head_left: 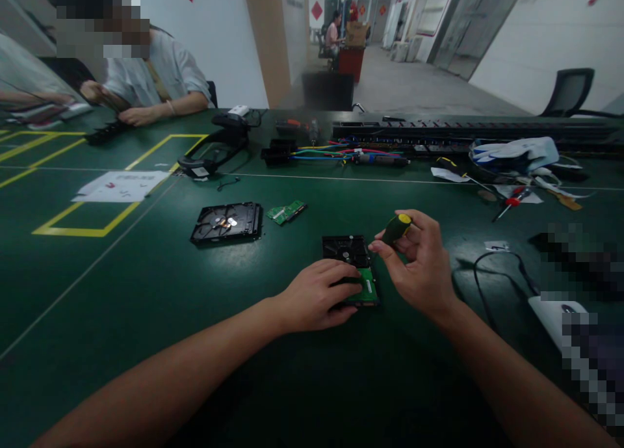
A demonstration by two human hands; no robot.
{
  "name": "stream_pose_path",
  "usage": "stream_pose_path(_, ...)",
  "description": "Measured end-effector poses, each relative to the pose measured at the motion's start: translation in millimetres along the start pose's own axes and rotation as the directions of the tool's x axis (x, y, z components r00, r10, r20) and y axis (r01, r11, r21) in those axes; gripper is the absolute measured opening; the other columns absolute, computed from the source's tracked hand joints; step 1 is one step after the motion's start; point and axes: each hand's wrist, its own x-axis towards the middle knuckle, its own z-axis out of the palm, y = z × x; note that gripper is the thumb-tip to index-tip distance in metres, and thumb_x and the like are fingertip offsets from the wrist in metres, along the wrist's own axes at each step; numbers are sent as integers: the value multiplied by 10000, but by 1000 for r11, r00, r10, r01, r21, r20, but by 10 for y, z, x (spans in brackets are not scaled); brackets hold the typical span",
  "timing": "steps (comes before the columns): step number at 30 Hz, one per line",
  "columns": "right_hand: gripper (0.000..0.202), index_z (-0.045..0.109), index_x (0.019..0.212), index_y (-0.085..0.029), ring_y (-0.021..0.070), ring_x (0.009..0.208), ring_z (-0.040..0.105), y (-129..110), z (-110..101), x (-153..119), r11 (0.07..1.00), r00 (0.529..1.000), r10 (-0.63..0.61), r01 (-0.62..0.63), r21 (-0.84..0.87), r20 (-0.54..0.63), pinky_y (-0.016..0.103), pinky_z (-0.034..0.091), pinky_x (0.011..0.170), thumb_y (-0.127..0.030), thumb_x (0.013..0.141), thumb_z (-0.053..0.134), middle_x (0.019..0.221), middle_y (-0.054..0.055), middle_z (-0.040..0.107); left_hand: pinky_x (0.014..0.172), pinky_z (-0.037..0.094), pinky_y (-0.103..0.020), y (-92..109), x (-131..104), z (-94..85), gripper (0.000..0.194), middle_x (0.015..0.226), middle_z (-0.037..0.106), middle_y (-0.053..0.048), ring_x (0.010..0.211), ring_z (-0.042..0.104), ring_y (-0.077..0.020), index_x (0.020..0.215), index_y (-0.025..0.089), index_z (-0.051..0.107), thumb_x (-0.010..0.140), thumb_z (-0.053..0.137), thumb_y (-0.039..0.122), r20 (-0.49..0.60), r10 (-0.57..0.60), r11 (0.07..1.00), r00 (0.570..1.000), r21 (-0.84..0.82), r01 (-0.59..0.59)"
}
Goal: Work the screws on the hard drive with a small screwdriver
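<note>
Under my left hand (322, 295) lies a black hard drive (345, 243) with a green circuit board (369, 284) on its near half. My left fingers are bent over the board and grip the drive against the table. In my right hand (422, 266) is a screwdriver (397, 228) with a dark green and yellow handle, held between thumb and fingers just right of the drive. Its shaft and tip cannot be made out. Farther left, a second hard drive (227, 223) rests flat, and a loose green circuit board (286, 212) lies beside it.
Across the green table (146, 305) sit a black headset-like strap (214, 152), coloured cables (322, 154) and long black racks (439, 136). Gloves (514, 152) and a red screwdriver (513, 202) lie right. A co-worker (160, 77) works at the far left. White paper (117, 186) holds small parts.
</note>
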Motion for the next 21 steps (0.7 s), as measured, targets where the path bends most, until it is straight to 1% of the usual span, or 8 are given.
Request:
stream_pose_path(3,580,440,1415,-301,246,984,791,12,7,4,1000,1000,21,-21,2,19,466,686,919,-244,917,733,1192,62,703,1070,566,-455,-2,-1,5,315,1336,680,-123,1219,671,-260,1239,181,688,992,641,372,7,-6,1000,1000,1,6)
stream_pose_path(6,591,423,1429,-303,258,982,791,55,15,22,997,996,75,-76,14,51,492,676,924,-277,924,728,1132,50,718,1066,566,-454,-1,-3,6,308,1329,682,-119,1218,671,-263,1230,178,688,993,642,370,7,-10,1000,1000,1,10)
stream_pose_path(9,590,395,1434,-311,249,926,795,100,18,58,987,989,137,-141,71,61,502,672,903,-312,939,716,1087,36,721,1061,567,-454,-3,-6,-1,307,1346,673,-118,1223,666,-266,1228,183,687,995,640,377,17,-11,1000,1000,-3,11)
stream_pose_path(11,588,384,1421,-316,236,872,795,116,10,85,981,986,160,-163,106,41,489,673,870,-319,939,719,1052,20,714,1060,566,-453,-5,-4,-7,306,1355,668,-117,1228,663,-266,1229,192,687,994,644,384,26,-16,1000,1000,-9,16)
stream_pose_path(14,589,376,1403,-320,221,814,787,115,-10,110,977,985,170,-167,135,-10,464,673,827,-316,932,729,1005,0,696,1055,567,-450,-5,7,-14,305,1361,665,-121,1222,663,-266,1224,187,688,993,648,383,28,-12,1000,1000,-12,13)
stream_pose_path(16,588,377,1399,-318,217,804,785,105,-19,108,976,985,172,-166,137,-31,459,674,821,-322,929,730,1008,1,691,1047,570,-448,-3,15,-18,302,1351,668,-125,1212,665,-265,1217,177,689,995,644,377,22,-6,1000,1000,-10,6)
stream_pose_path(21,581,397,1413,-313,237,881,794,78,0,62,981,987,163,-163,101,13,481,674,874,-340,931,721,1055,23,711,1034,577,-440,4,21,-12,298,1335,673,-128,1203,669,-263,1212,179,694,986,652,369,10,-8,1000,1000,-7,8)
